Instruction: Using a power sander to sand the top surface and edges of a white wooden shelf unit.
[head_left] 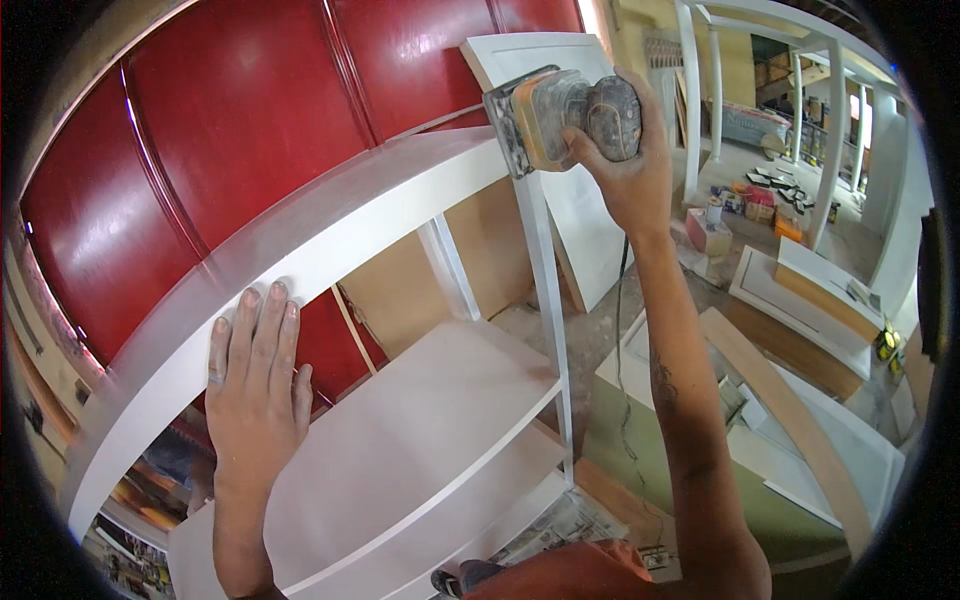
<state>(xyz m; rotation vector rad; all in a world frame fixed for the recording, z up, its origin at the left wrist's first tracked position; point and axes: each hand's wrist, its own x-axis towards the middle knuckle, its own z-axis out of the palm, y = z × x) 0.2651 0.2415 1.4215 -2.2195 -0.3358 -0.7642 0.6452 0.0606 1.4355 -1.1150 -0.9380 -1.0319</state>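
Observation:
My right hand [635, 170] grips an electric sander [572, 112], dusty orange and black, and its flat pad rests against the right end of a white shelf unit's [370, 215] top front edge. A dark cord [622, 370] trails down from the sander behind my right forearm. My left hand [258, 350] lies flat with fingers stretched out on the front face of that same white edge, farther left. Below it, wide white shelves [420, 410] with a curved front extend to the right.
Red panels [230, 120] stand behind the unit. A white door panel [585, 230] leans at its right. Further right lie white cabinet pieces [800, 310], a curved wooden strip [790, 420] and scattered cans and boxes [745, 205] on the floor. White posts [828, 140] rise beyond.

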